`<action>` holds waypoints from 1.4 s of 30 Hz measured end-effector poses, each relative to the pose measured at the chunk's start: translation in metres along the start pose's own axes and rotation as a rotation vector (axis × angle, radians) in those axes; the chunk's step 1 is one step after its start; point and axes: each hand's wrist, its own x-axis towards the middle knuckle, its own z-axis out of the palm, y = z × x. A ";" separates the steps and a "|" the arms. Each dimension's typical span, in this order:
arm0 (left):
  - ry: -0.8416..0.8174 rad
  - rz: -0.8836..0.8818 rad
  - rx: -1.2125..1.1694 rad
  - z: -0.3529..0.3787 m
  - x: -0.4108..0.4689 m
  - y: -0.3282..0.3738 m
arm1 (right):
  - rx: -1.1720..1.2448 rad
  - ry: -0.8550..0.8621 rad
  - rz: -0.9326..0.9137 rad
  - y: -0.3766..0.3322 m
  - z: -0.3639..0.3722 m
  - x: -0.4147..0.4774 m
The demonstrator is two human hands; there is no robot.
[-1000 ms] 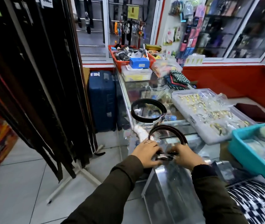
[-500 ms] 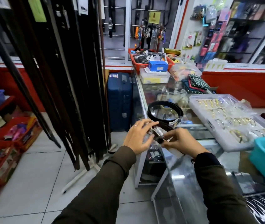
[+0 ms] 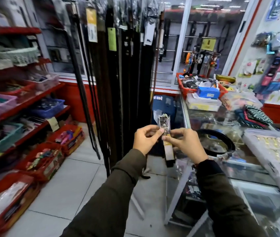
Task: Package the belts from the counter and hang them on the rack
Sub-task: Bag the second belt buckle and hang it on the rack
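A belt (image 3: 168,151) in clear plastic hangs straight down from both hands, its silver buckle (image 3: 164,123) pointing up. My left hand (image 3: 147,140) pinches the buckle end from the left and my right hand (image 3: 183,144) pinches it from the right. Both are raised in front of the belt rack (image 3: 118,74), where several dark packaged belts with tags hang. A second black belt (image 3: 221,142) lies coiled on the glass counter (image 3: 248,168) just right of my right hand.
A clear tray of gold buckles (image 3: 276,151) sits on the counter at right. Red baskets, a blue box (image 3: 208,92) and folded cloth crowd the counter's far end. Red shelves with bins (image 3: 16,117) line the left wall. A blue suitcase (image 3: 163,106) stands behind the rack.
Both hands lifted the belt off the counter and moved it left toward the rack. It now hangs uncoiled. The view turned left and up.
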 end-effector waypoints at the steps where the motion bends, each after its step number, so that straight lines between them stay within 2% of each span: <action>1: 0.018 0.028 0.034 -0.007 0.003 0.005 | -0.041 0.030 -0.042 -0.007 0.004 0.004; 3: 0.052 0.075 0.070 -0.023 0.008 0.017 | -0.043 0.024 -0.117 -0.022 0.014 0.013; 7: 0.163 0.159 0.069 -0.055 0.019 0.050 | 0.273 -0.130 -0.118 -0.046 0.030 0.037; 13: 0.248 0.189 -0.176 -0.105 0.041 0.108 | 0.531 -0.109 -0.194 -0.106 0.059 0.087; 20: 0.282 0.266 -0.190 -0.151 0.065 0.165 | 0.652 -0.090 -0.335 -0.187 0.085 0.137; 27: 0.343 0.379 -0.176 -0.180 0.099 0.224 | 0.842 -0.051 -0.395 -0.252 0.090 0.170; 33: 0.410 0.405 -0.281 -0.188 0.125 0.268 | 0.979 -0.004 -0.342 -0.297 0.087 0.195; 42: 0.383 0.358 -0.323 -0.194 0.148 0.287 | 0.965 0.032 -0.265 -0.316 0.087 0.226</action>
